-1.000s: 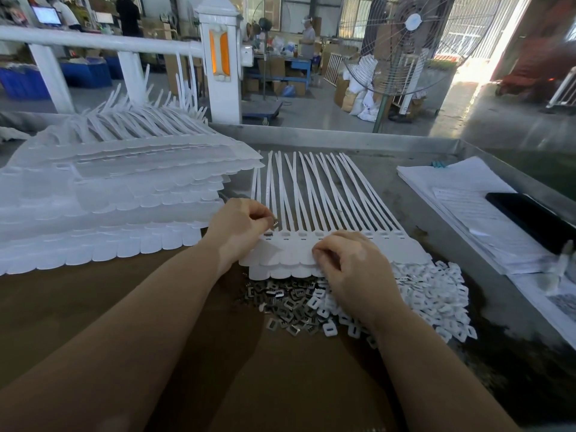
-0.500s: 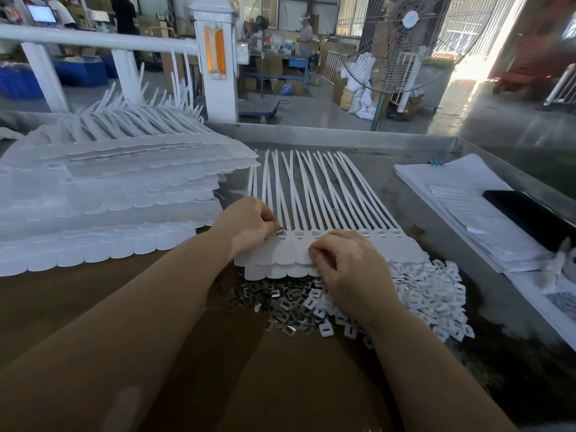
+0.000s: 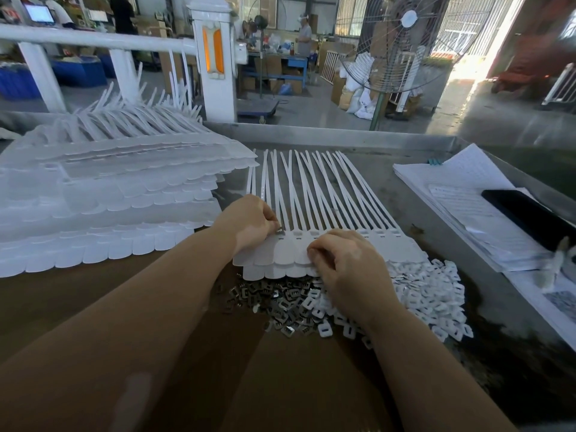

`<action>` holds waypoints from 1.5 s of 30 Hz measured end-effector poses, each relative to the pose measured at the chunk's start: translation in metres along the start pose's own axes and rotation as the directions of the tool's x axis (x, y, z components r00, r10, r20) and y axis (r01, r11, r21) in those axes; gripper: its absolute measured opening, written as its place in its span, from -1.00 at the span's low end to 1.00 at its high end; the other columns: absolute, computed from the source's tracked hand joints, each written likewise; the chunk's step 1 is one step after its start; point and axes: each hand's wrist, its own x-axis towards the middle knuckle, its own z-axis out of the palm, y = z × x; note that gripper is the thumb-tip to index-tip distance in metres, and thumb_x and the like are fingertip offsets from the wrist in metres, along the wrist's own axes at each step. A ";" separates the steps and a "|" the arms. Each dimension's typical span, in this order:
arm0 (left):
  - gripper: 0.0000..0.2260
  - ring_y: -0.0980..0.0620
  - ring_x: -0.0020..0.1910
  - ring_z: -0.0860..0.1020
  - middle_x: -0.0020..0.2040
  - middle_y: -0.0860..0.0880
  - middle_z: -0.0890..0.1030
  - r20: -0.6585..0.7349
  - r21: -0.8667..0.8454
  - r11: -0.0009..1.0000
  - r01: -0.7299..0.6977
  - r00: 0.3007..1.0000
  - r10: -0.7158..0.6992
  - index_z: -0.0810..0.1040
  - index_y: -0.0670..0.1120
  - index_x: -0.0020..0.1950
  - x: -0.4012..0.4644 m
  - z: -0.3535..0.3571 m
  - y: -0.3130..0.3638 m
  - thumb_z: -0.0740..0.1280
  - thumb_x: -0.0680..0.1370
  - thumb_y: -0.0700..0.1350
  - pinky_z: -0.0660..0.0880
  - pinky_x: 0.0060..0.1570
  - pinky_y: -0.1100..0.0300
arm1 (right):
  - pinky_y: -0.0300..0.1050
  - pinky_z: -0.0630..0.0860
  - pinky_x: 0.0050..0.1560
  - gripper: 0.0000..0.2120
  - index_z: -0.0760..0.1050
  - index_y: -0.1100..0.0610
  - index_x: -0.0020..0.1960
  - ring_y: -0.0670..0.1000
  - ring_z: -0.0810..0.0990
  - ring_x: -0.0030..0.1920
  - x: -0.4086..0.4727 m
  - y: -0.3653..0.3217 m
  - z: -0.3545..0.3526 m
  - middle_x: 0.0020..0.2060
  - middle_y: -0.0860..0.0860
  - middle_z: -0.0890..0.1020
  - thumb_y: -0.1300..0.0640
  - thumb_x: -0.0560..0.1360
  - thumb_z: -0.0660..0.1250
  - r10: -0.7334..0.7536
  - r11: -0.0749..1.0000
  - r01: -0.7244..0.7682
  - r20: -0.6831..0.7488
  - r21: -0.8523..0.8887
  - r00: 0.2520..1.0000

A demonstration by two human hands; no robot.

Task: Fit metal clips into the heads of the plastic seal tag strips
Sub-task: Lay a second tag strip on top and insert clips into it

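left hand point(image 3: 249, 221) pinches a metal clip point(image 3: 279, 230) at a strip head | right hand point(image 3: 346, 268) fingers curled, pressing seal tag strips point(image 3: 311, 198) at table centre | loose clips point(image 3: 280, 302) piled just near of strips

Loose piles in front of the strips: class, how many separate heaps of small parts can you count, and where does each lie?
2. The metal clips lie below the strip heads, between the hands. The white plastic pieces lie to their right, beyond the right hand, which may hide some.
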 end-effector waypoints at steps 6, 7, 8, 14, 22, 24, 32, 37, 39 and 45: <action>-0.89 0.02 -0.11 0.52 -0.14 -0.05 0.60 0.037 0.016 1.000 -0.007 0.999 0.007 0.65 -0.14 -0.05 0.002 -0.001 0.002 0.37 0.49 -0.14 0.38 -0.14 0.22 | -0.10 0.40 0.02 -0.85 0.56 0.12 -0.08 -0.02 0.47 -0.06 0.000 0.000 0.000 -0.14 -0.02 0.60 0.11 0.53 0.23 -0.001 1.000 0.001 0.002 0.001 1.000; -0.89 0.01 -0.10 0.53 -0.14 -0.05 0.61 0.040 0.023 1.000 -0.012 0.999 0.011 0.66 -0.13 -0.05 0.002 -0.001 0.002 0.38 0.48 -0.14 0.40 -0.13 0.22 | -0.10 0.40 0.02 -0.85 0.56 0.12 -0.08 -0.02 0.47 -0.06 0.000 0.000 0.000 -0.14 -0.02 0.60 0.11 0.53 0.23 -0.002 1.000 0.002 0.001 0.000 1.000; -0.89 0.01 -0.09 0.53 -0.14 -0.04 0.61 0.038 0.023 1.000 -0.012 0.999 0.011 0.66 -0.13 -0.06 0.003 -0.001 0.001 0.39 0.47 -0.13 0.41 -0.11 0.21 | -0.10 0.40 0.02 -0.85 0.57 0.12 -0.08 -0.02 0.47 -0.06 0.000 0.000 0.000 -0.14 -0.02 0.60 0.11 0.53 0.23 -0.002 1.000 0.002 0.000 0.000 1.000; -0.94 0.14 -0.24 0.50 -0.29 0.10 0.58 -0.013 -0.065 0.998 0.006 1.000 -0.007 0.62 -0.01 -0.26 0.003 -0.001 -0.003 0.47 0.40 -0.12 0.40 -0.29 0.30 | -0.11 0.39 0.00 -0.85 0.56 0.13 -0.09 -0.01 0.47 -0.07 0.000 0.000 0.000 -0.15 -0.01 0.60 0.12 0.53 0.24 0.004 1.000 -0.004 -0.002 0.014 1.000; -0.91 0.23 -0.25 0.46 -0.23 0.10 0.56 -0.075 -0.083 0.994 -0.077 0.995 0.071 0.67 -0.05 -0.06 -0.008 -0.005 -0.004 0.38 0.49 -0.13 0.35 -0.20 0.30 | -0.12 0.38 0.01 -0.85 0.56 0.12 -0.08 -0.02 0.47 -0.06 0.000 0.000 0.000 -0.14 -0.02 0.59 0.11 0.53 0.23 0.009 1.000 -0.009 0.003 0.017 1.000; -0.91 0.24 -0.24 0.46 -0.25 0.12 0.54 -0.067 -0.066 0.989 -0.129 0.990 0.125 0.67 -0.04 -0.07 -0.017 -0.006 -0.002 0.37 0.49 -0.12 0.34 -0.21 0.32 | -0.12 0.39 0.02 -0.85 0.57 0.12 -0.09 -0.02 0.48 -0.06 0.000 0.000 0.000 -0.14 -0.02 0.60 0.12 0.52 0.24 0.005 1.000 -0.005 -0.003 0.009 1.000; -0.94 0.39 -0.23 0.44 -0.21 0.19 0.54 0.251 -0.060 0.937 -0.343 0.903 0.347 0.65 0.08 -0.14 -0.050 -0.005 0.004 0.40 0.46 -0.08 0.32 -0.25 0.56 | -0.13 0.39 0.03 -0.86 0.58 0.11 -0.09 -0.03 0.48 -0.06 0.000 0.000 0.000 -0.14 -0.03 0.60 0.13 0.52 0.25 0.005 1.000 -0.005 -0.014 0.016 1.000; -0.84 0.21 -0.14 0.45 -0.13 0.13 0.52 0.276 -0.075 0.918 -0.389 0.877 0.394 0.60 0.26 -0.19 -0.058 -0.003 0.000 0.44 0.42 -0.04 0.38 -0.10 0.36 | -0.11 0.40 0.03 -0.88 0.58 0.12 -0.12 -0.03 0.48 -0.06 -0.001 0.000 0.000 -0.15 -0.03 0.61 0.15 0.51 0.26 0.003 1.000 -0.003 -0.021 0.027 1.000; -0.82 0.18 -0.11 0.46 -0.09 0.11 0.52 0.270 -0.077 0.912 -0.403 0.872 0.409 0.57 0.29 -0.22 -0.059 -0.002 -0.001 0.43 0.42 -0.04 0.43 -0.02 0.23 | -0.12 0.40 0.02 -0.88 0.58 0.11 -0.12 -0.03 0.48 -0.07 -0.001 0.000 0.000 -0.15 -0.03 0.61 0.15 0.51 0.26 0.003 1.000 -0.002 -0.024 0.029 1.000; -0.83 0.27 -0.10 0.41 -0.18 0.22 0.45 0.212 -0.065 0.901 -0.429 0.877 0.432 0.63 0.19 -0.01 -0.059 0.008 0.001 0.40 0.45 -0.05 0.32 -0.11 0.47 | -0.15 0.40 -0.01 -0.88 0.58 0.09 -0.13 -0.06 0.47 -0.10 0.000 0.000 0.001 -0.17 -0.05 0.60 0.16 0.50 0.27 0.010 0.999 -0.008 -0.028 0.036 1.000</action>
